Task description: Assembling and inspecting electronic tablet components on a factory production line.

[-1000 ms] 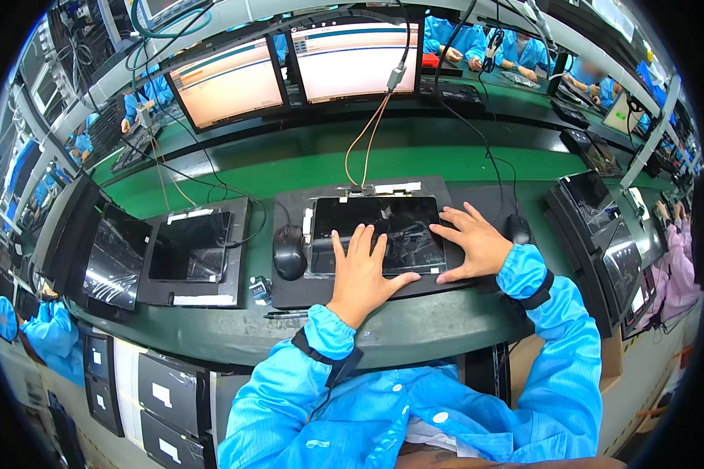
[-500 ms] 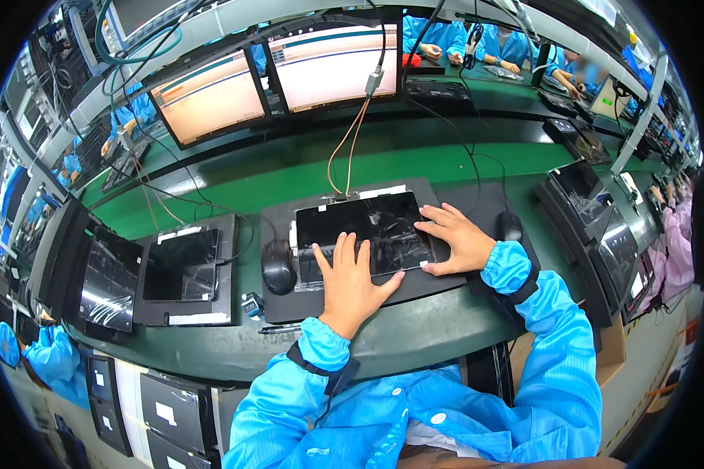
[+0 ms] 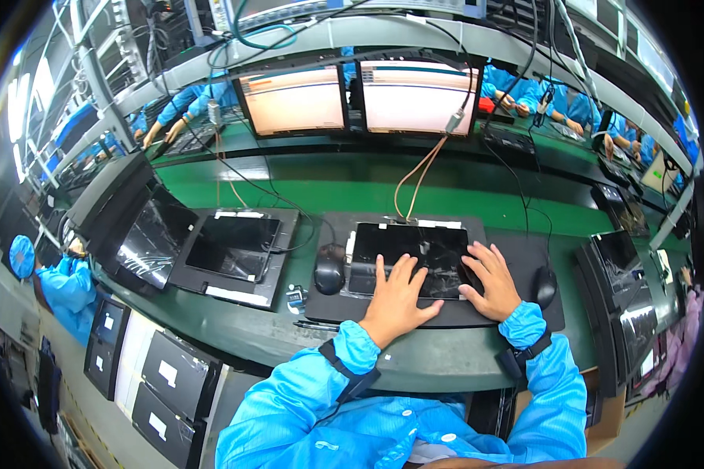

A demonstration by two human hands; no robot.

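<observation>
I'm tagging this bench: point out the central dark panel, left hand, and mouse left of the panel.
Dark panel [image 3: 443,255], head view: glossy face, right of centre.
Left hand [image 3: 400,305], head view: back of hand.
Mouse [image 3: 329,270], head view: top shell.

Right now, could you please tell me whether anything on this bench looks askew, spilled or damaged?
Nothing clearly stands out. The black panel by the left hand and right hand shows pale streaks, but I cannot tell whether they are creased film, damage or reflections. I see no spill.
</observation>
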